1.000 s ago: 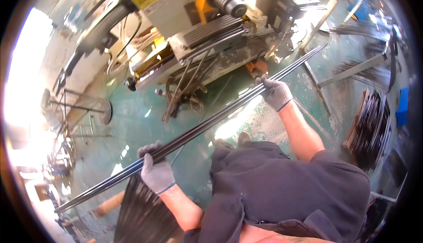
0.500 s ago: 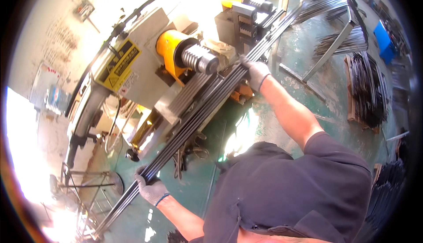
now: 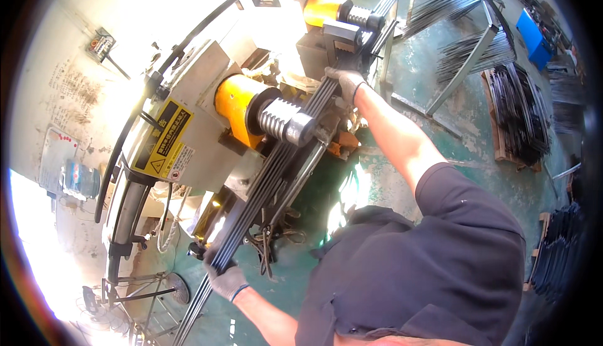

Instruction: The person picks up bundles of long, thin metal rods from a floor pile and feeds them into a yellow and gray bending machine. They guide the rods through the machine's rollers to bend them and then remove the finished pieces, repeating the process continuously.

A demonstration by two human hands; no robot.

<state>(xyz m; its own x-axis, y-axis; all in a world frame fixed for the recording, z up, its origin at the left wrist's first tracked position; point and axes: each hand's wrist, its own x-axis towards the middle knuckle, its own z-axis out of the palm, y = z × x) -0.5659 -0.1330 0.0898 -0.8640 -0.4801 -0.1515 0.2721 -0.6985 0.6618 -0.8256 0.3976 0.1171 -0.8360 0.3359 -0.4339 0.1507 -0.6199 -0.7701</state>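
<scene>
A bundle of several long, thin dark metal bars (image 3: 248, 211) slants across the view from lower left to upper right. Around its lower stretch is my left hand (image 3: 227, 281), in a grey glove and closed. My right hand (image 3: 347, 84), gloved the same way, is closed around the bundle's far part, with some fingers hidden. Between my hands, the bars lie along the machine bed, below the nearer yellow cylinder (image 3: 235, 107) and its spring-wrapped steel rod (image 3: 282, 122). Beyond my right hand, the bars run by a dark clamp block (image 3: 342, 34).
A second yellow cylinder (image 3: 323, 10) sits farther along the machine. A yellow-and-black warning sign (image 3: 164, 137) marks its cover. At right, a metal rack (image 3: 466, 70) holds thin rods, near a stacked bundle of dark bars (image 3: 518, 113). A round-based stand (image 3: 178, 288) is at lower left.
The bundle has shifted onto the machine bed, closer under the nearer yellow cylinder. My right hand has moved away and left with it; my left hand still grips the lower stretch.
</scene>
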